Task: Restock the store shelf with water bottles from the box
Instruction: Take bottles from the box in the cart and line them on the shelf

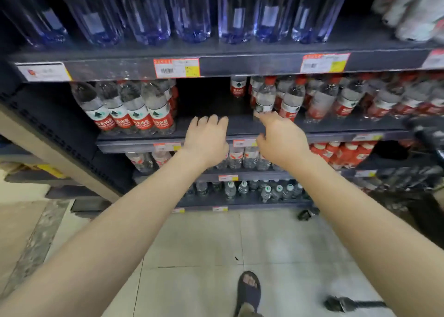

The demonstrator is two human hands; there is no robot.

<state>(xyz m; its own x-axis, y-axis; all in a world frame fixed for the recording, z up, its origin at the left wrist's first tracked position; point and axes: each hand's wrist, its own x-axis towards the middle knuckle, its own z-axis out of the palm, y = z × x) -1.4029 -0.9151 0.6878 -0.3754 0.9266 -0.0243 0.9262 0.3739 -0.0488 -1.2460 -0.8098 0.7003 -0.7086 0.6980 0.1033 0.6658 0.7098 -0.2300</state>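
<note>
Red-labelled water bottles (pixel 134 110) stand in rows on the middle shelf (pixel 240 124). Between the left group and the right group (pixel 319 98) lies a dark gap (pixel 204 95) with a single bottle (pixel 238 86) at its back. My left hand (pixel 206 139) rests on the shelf's front edge below the gap, fingers curled over the board and holding nothing. My right hand (pixel 280 136) reaches to the gap's right side, its fingertips against the base of the front bottle (pixel 264 98), not wrapped around it. No box is in view.
Tall clear blue-tinted bottles (pixel 192 9) fill the shelf above. Lower shelves hold smaller water bottles (pixel 242 158) and red cartons (pixel 341 152). Price tags (pixel 176 68) line the shelf edges. My sandalled foot (pixel 248 290) stands on the tiled floor, near a dark object (pixel 341 303).
</note>
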